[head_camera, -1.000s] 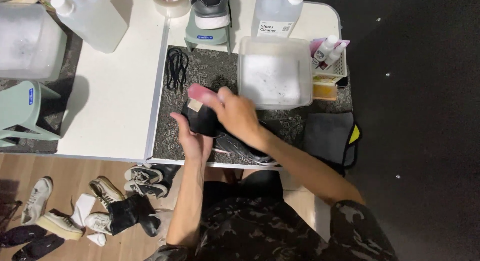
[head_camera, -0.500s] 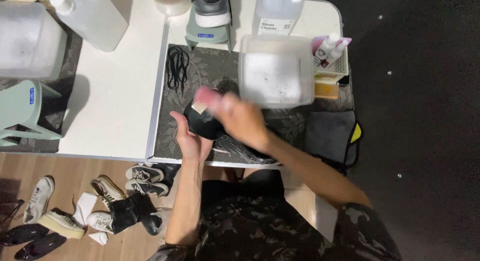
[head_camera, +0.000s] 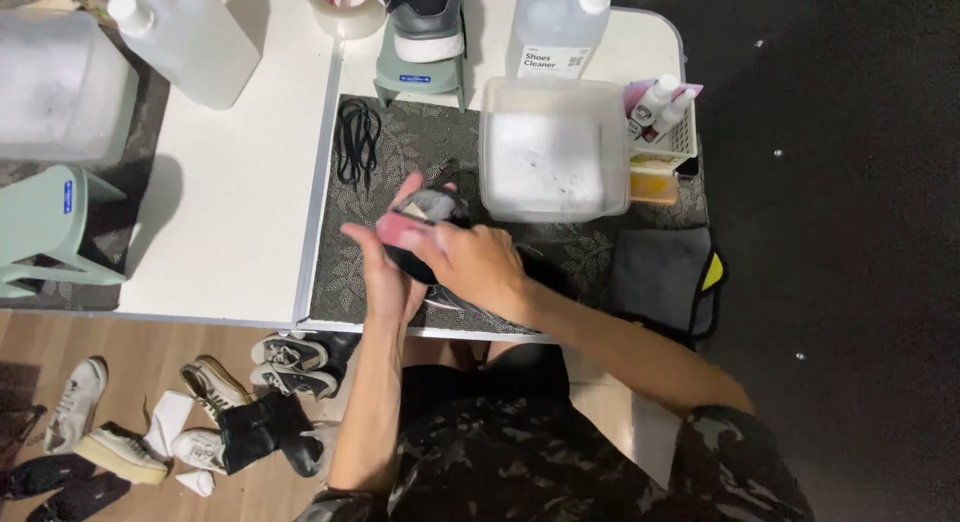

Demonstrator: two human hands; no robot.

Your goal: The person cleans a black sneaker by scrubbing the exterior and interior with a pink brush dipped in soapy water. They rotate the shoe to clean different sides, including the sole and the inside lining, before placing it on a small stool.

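Note:
My left hand (head_camera: pixel 383 274) cups a black shoe (head_camera: pixel 437 208) from below, just above the dark patterned mat (head_camera: pixel 340 272) on the white table. My right hand (head_camera: pixel 478 264) grips a pink brush (head_camera: pixel 403 228) and presses it against the shoe's side. Both hands cover most of the shoe, so only its grey and black upper part shows. A clear plastic tub (head_camera: pixel 552 152) of foamy water stands right behind the hands. A bundle of black laces (head_camera: pixel 357 142) lies on the mat to the left.
A cleaner bottle (head_camera: pixel 556 27), a shoe on a green stand (head_camera: pixel 425 27) and a tape roll (head_camera: pixel 345 7) line the far edge. A small basket (head_camera: pixel 668 117) and a grey cloth (head_camera: pixel 655 272) sit right. Several shoes (head_camera: pixel 250 382) lie on the floor; a green stool (head_camera: pixel 50 232) stands left.
The brush in my right hand has slid left and toward me along the shoe. The left hand has turned the shoe slightly while holding it.

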